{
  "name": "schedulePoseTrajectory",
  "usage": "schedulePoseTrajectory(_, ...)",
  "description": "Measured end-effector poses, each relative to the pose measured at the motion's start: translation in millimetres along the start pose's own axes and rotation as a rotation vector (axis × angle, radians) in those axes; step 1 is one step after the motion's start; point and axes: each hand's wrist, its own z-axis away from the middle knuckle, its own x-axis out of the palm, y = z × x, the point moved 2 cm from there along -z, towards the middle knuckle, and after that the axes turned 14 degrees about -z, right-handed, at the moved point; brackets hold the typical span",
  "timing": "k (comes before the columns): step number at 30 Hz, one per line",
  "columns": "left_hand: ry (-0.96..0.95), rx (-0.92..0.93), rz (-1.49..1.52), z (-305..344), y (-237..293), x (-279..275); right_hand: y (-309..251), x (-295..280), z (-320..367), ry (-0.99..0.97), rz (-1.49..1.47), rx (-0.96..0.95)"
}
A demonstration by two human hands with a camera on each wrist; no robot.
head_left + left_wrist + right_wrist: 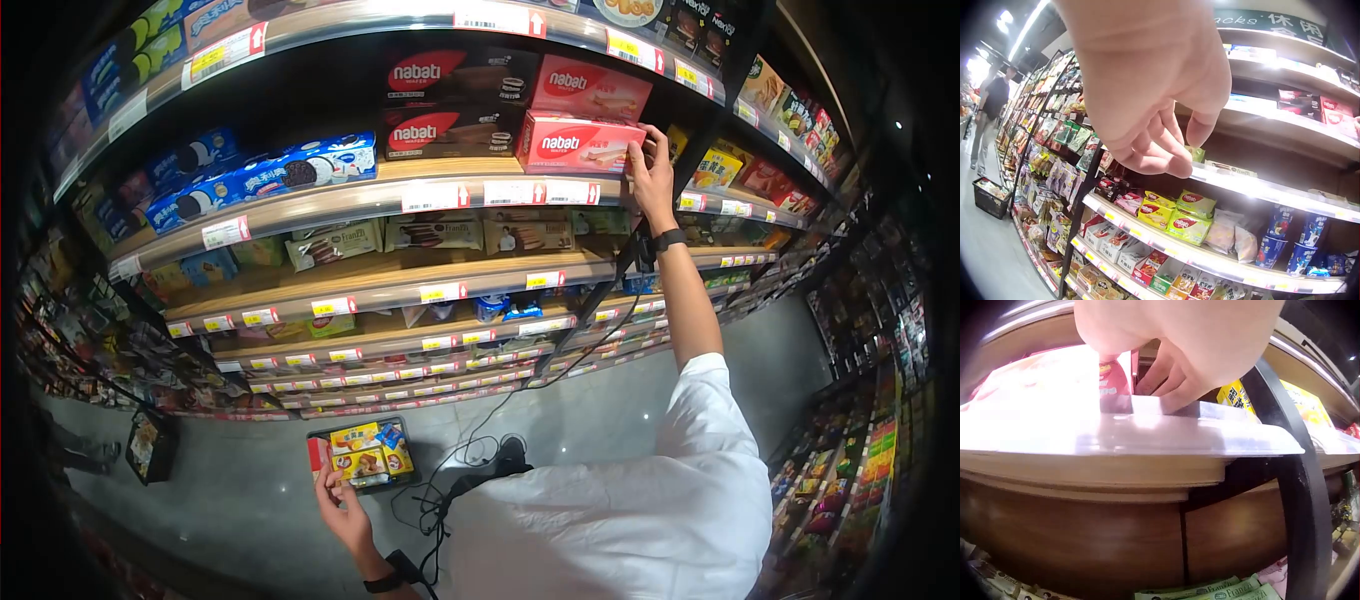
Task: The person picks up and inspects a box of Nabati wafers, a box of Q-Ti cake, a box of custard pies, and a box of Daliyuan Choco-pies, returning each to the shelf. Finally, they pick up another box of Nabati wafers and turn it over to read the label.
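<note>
In the head view, a pink nabati box [580, 145] sits at the shelf's front edge, below another pink box [592, 88]. My right hand [652, 180] is at its right end, thumb on the front and fingers round the side. The right wrist view shows that hand [1179, 350] with the thumb against the pink box's end [1115, 384] and the fingers behind it. My left hand [345, 515] hangs low with loosely bent fingers, above a basket of packages [372, 490] in the head view. Nothing is held in the left hand [1154, 94] in its wrist view.
Dark nabati boxes [440, 133] stand left of the pink ones, with blue cookie packs [310, 170] further left. A black upright [1304, 506] stands right of my right hand. Cables [490, 425] trail over the floor. Another person [992, 106] stands beside a black basket [992, 203].
</note>
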Motion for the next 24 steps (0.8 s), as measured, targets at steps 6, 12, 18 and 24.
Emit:
schedulePoseTrajectory(6, -0.031, 0.000, 0.072, -12.8, -22.6, 4.2, 7.5, -14.3, -8.1, 0.016, -0.003, 0.066)
schedulePoseTrajectory(12, -0.022, 0.028, 0.040, -26.2, -9.4, 17.1, 14.2, -20.5, -8.5, 0.059, -0.217, 0.183)
schedulePoseTrajectory(18, -0.056, 0.011, 0.036, -37.4, 13.3, 51.9, -6.6, -5.5, -4.5, 0.082, -0.226, 0.159)
schedulePoseTrajectory(24, -0.123, 0.067, -0.012, -48.2, 37.2, 99.4, -7.8, -7.7, -8.3, 0.033, -0.155, -0.072)
